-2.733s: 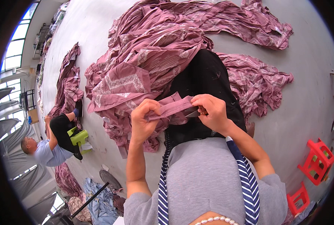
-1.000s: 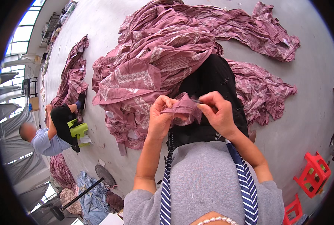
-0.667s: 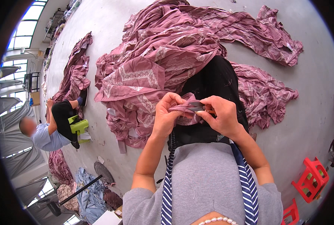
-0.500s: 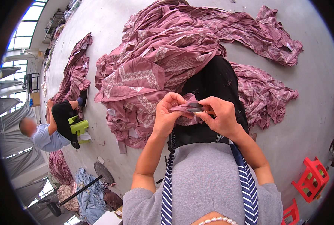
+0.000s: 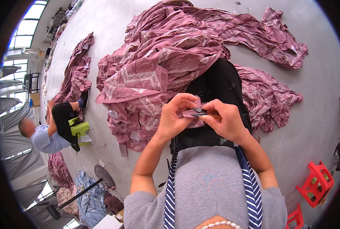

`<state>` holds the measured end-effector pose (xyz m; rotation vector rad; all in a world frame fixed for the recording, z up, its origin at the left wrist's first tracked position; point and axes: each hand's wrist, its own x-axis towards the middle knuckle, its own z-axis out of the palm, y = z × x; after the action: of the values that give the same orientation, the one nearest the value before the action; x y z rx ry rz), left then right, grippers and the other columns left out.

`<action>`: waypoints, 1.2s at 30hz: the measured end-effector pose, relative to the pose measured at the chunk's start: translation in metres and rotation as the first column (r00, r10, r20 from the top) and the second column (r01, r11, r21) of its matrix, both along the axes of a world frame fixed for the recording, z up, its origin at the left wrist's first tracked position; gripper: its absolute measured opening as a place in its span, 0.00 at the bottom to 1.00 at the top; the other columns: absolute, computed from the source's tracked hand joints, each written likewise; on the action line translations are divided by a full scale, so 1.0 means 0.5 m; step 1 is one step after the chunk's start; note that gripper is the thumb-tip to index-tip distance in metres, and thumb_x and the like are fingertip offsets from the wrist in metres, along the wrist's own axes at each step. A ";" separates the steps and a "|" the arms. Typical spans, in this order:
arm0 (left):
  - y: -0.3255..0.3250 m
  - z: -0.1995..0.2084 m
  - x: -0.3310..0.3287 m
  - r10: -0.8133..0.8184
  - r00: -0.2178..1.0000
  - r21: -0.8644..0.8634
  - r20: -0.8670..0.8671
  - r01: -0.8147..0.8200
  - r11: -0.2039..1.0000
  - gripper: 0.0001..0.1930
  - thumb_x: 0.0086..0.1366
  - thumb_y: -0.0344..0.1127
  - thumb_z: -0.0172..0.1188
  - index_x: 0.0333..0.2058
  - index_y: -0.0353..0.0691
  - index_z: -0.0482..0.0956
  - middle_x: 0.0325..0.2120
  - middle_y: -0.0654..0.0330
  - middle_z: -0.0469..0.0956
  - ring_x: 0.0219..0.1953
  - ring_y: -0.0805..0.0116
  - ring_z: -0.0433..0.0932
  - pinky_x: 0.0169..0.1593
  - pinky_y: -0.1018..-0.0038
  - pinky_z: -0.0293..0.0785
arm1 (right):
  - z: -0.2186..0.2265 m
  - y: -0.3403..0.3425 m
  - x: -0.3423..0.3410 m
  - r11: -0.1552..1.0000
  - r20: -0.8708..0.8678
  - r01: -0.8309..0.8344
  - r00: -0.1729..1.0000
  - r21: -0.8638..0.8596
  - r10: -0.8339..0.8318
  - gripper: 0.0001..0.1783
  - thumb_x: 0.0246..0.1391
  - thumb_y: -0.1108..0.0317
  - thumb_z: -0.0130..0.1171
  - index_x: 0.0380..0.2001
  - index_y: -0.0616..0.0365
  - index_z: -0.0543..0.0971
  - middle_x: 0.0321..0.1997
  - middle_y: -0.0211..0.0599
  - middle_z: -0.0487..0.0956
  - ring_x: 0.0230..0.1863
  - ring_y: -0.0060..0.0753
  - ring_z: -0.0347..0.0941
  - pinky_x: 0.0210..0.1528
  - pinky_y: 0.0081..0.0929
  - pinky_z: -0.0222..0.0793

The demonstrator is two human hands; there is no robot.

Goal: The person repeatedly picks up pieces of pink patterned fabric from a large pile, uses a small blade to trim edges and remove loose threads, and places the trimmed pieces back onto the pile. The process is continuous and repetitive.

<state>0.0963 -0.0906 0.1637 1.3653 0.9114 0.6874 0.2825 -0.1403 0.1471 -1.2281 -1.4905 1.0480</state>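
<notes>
A big heap of mauve fabric point(image 5: 147, 78) with pale lace-like patterned bands lies over my lap and spreads across the floor. My left hand point(image 5: 174, 116) pinches a small gathered bit of this fabric between thumb and fingers. In my right hand point(image 5: 228, 119) is a pair of small dark thread snips point(image 5: 199, 112), their blades pointing left at the pinched fabric. Both hands are close together above my black trousers, fingertips almost meeting. Whether the blades touch the cloth, I cannot tell.
At the left a co-worker point(image 5: 49, 133) sits on a green stool point(image 5: 80, 129) handling similar fabric. Red plastic stools point(image 5: 314, 183) stand at the lower right. Blue cloth point(image 5: 91, 198) is piled at the lower left near a black pole point(image 5: 82, 192). Grey floor point(image 5: 292, 126) surrounds the heap.
My left hand has shifted slightly right, its fingers curling more over the pinched fabric. The snips have turned a little in my right hand, which stays nearly in place.
</notes>
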 end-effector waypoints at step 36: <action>0.021 0.027 0.005 -0.103 0.992 -0.039 -0.079 0.100 0.994 0.40 0.52 0.19 0.63 0.64 0.42 0.59 0.27 0.62 0.81 0.32 0.81 0.76 0.39 0.82 0.73 | 0.029 0.014 0.054 0.968 -0.248 0.174 0.945 -0.179 -0.216 0.10 0.53 0.71 0.63 0.35 0.61 0.73 0.24 0.26 0.75 0.26 0.10 0.68 0.28 0.11 0.64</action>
<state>0.0990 -0.0803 0.1771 1.4064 0.9072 0.5401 0.3097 -0.1332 0.1617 -1.2587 -1.0755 1.1591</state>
